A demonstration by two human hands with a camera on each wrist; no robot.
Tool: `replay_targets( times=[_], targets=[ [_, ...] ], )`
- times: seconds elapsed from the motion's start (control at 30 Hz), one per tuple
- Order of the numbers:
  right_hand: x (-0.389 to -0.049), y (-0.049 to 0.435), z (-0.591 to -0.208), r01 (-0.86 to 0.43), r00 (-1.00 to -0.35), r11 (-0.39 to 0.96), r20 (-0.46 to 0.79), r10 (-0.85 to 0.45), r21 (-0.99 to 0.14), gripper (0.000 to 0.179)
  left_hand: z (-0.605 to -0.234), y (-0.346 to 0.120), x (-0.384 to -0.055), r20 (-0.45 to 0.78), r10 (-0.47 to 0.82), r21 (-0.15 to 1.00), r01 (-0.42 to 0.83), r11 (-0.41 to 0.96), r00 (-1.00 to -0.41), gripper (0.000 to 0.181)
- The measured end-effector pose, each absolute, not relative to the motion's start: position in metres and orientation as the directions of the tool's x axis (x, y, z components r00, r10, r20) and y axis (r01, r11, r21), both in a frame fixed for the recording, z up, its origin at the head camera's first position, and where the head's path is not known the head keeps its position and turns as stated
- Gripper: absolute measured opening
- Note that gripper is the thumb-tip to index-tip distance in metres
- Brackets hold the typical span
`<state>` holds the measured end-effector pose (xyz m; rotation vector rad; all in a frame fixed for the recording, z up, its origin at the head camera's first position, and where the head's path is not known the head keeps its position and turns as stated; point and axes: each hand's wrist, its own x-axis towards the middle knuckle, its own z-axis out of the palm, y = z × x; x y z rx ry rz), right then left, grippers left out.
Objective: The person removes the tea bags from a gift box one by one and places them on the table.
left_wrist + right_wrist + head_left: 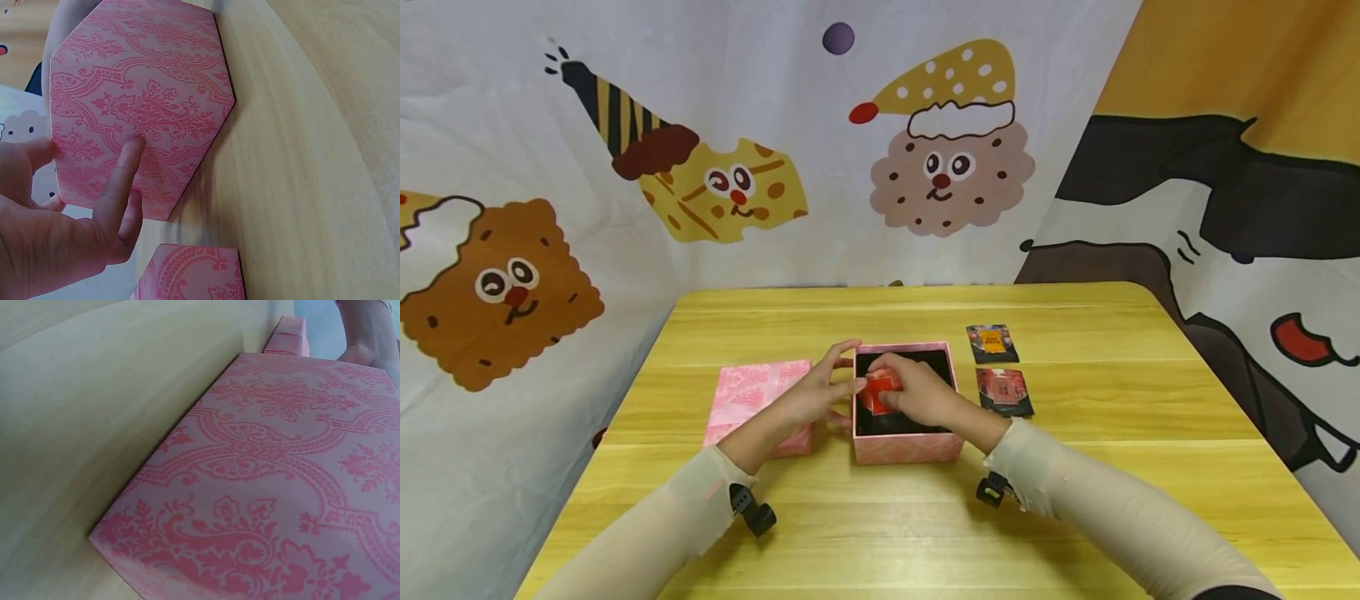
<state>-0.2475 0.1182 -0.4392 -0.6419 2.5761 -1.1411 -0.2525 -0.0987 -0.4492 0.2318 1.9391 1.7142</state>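
A pink patterned box (906, 451) stands uncovered, its inside black. My right hand (928, 398) reaches into it and pinches a small red packet (878, 385) between thumb and fingers. At the box's left wall, my left hand (808, 398) has its fingers spread, one fingertip right at the rim. Seen from the left wrist, fingers of the left hand (69, 240) touch the patterned wall and its top edge. The right wrist view shows mostly the outside of the box (250, 481), with the packet hidden.
The pink lid (748, 396) lies left of the box, partly behind the left forearm. Right of the box are two dark packets on the table, one with an orange label (992, 342) and one with a red label (1003, 390). A cartoon-printed cloth (820, 250) hangs behind.
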Motion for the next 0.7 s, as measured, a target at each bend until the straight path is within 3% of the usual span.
replay_targets(
  times=[0.23,0.7],
  targets=[
    [-0.248,0.12,-0.437,-0.257,-0.897,0.541,-0.01,-0.442,-0.801,0.046,-0.449,-0.099,-0.252,-0.274,0.467,0.961,-0.215,0.177,-0.841,0.068],
    [-0.246,0.124,-0.427,-0.203,-0.921,0.475,0.003,-0.389,-0.856,0.046,-0.448,-0.099,-0.252,-0.281,0.462,0.958,-0.214,0.192,-0.841,0.07]
  ],
)
